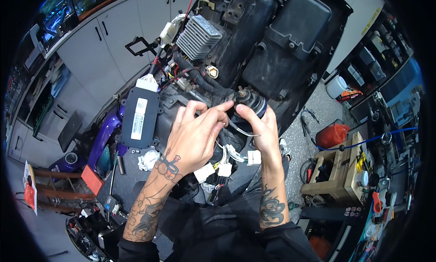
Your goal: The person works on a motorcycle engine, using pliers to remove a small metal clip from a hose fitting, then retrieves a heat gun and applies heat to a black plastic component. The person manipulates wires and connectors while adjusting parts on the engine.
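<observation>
I reach up with both forearms. My left hand [195, 132] is back-up, index finger stretched toward the round black part [257, 101], the others curled; whether they pinch anything I can't tell. My right hand [262, 128] grips that part just below the black housing [272, 64].

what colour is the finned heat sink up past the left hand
Silver-grey: the finned heat sink shows best in the head view, beyond the left hand.

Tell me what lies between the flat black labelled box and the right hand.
The head view shows the left hand between the flat black box and the right hand; dark machinery fills the gap between box and left hand.
</observation>
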### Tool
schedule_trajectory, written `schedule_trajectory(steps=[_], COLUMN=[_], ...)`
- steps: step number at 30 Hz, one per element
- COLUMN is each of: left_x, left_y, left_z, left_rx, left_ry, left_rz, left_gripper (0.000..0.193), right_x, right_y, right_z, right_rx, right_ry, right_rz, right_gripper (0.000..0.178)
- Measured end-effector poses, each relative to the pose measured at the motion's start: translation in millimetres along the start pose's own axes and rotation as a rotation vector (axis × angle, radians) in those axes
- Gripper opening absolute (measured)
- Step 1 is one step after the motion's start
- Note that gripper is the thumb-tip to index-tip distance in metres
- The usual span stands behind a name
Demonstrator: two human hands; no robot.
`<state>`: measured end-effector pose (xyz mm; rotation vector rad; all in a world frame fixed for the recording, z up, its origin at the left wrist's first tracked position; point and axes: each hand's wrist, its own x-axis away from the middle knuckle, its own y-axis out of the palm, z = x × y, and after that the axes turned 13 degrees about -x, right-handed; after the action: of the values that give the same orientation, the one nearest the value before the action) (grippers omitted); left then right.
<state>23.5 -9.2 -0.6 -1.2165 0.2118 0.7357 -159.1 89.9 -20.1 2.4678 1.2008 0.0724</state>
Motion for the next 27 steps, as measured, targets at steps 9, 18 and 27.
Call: schedule_trajectory(steps=[9, 18, 27], left_x=[-7, -15, -17], left_y=[6, 1, -7], left_z=[-6, -16, -25], left_rx=[0.15, 0.102, 0.076], left_ry=[-0.06, 0.066, 0.127], left_rz=[0.027, -0.034, -0.086], left_gripper=[0.009, 0.009, 0.013], right_x=[-6, -14, -11], right_y=[2, -4, 7], right_z=[-19, -34, -32], right_rx=[0.4, 0.265, 0.062], right_ry=[0.04, 0.159, 0.22], right_rz=[0.088, -0.002, 0.02], right_gripper=[0.037, 0.032, 0.031])
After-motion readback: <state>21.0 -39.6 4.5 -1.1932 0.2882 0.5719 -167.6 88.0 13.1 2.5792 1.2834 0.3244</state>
